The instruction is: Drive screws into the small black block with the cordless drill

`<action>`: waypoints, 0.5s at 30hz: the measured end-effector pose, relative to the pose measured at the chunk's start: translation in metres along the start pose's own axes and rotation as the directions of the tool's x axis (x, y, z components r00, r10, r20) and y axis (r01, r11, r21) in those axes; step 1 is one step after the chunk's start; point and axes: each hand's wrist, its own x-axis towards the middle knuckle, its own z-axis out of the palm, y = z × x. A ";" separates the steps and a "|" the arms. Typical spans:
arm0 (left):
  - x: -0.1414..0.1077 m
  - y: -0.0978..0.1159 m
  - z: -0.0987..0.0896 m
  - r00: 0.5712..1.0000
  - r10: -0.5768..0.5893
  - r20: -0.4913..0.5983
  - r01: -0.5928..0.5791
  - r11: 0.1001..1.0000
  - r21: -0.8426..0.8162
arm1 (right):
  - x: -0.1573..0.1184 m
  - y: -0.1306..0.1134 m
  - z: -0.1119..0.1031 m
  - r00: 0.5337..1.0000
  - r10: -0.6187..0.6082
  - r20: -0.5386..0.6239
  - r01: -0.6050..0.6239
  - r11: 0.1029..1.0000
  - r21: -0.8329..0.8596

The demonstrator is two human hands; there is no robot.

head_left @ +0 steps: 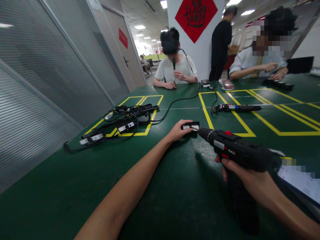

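My right hand (240, 170) is wrapped round the grip of a black cordless drill (240, 148) with red buttons. The drill points left, and its bit reaches a small black box-like part (196, 124) with a white label on its side. My left hand (180, 130) holds that part against the green table, fingers over its left end. Whether the bit touches the part or only lies in front of it, I cannot tell. The fingertips of my right hand are partly hidden behind the drill's handle.
Black adapters and cables (130, 120) lie in a yellow-taped area at left. A cabled, pen-shaped electric screwdriver (237, 107) rests across taped lines at right. One person (186, 66) holds a screwdriver opposite; another (260, 65) sits far right. A paper sheet (300, 180) lies near my right forearm.
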 end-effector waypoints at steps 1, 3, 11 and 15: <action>0.000 0.000 0.000 1.000 0.006 0.000 -0.006 1.000 -0.003 | 0.000 0.000 0.000 1.000 0.011 0.000 -0.011 1.000 0.001; 0.000 -0.001 0.000 1.000 0.010 0.004 -0.010 1.000 -0.006 | -0.001 -0.001 0.001 1.000 0.026 0.000 -0.026 1.000 0.000; 0.001 -0.004 -0.002 1.000 0.016 0.023 -0.015 1.000 -0.007 | -0.001 -0.002 0.001 0.998 0.063 -0.001 -0.063 0.997 -0.037; 0.002 -0.005 -0.002 0.999 0.011 0.034 -0.010 1.000 -0.010 | 0.003 0.001 -0.002 0.999 0.045 -0.012 -0.046 0.993 -0.110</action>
